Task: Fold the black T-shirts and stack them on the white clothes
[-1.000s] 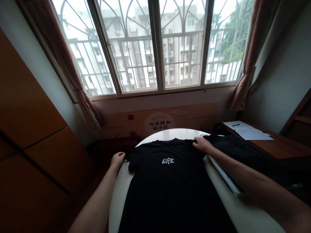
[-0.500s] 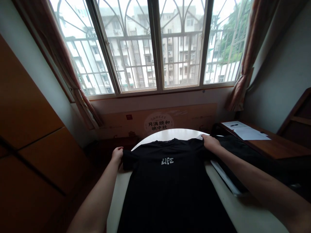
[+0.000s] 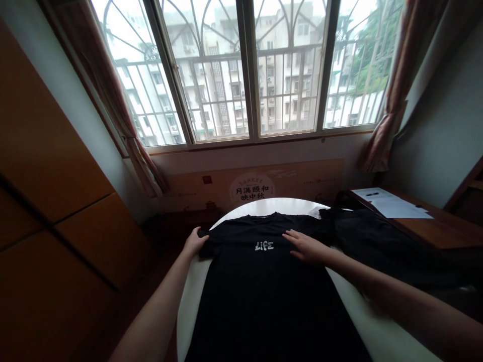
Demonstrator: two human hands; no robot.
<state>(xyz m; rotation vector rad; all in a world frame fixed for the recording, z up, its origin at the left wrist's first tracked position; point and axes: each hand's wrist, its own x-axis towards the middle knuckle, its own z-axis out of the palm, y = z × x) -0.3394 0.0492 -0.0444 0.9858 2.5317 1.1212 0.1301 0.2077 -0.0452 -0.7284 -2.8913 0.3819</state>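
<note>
A black T-shirt (image 3: pixel 260 291) lies spread on a white round-ended table (image 3: pixel 188 301), its collar at the far end and pale lettering on the chest upside down to me. At the left sleeve, my left hand (image 3: pixel 196 242) is closed on the sleeve edge, thumb over the cloth. My right hand (image 3: pixel 305 246) is open, with fingers spread over the chest just right of the lettering. Whether its palm presses on the cloth I cannot tell. The right sleeve is partly behind that hand.
Right of the shirt lies more dark cloth (image 3: pixel 362 226), partly under my right forearm. A wooden desk (image 3: pixel 449 234) with white papers (image 3: pixel 392 203) stands beyond it. Behind the table are a printed banner (image 3: pixel 294 183) and a barred window; an orange-brown cabinet (image 3: pixel 56 176) stands left.
My right hand has let go of the right sleeve and moved left onto the chest, fingers spreading. My left hand stays at the left sleeve. The view has shifted slightly.
</note>
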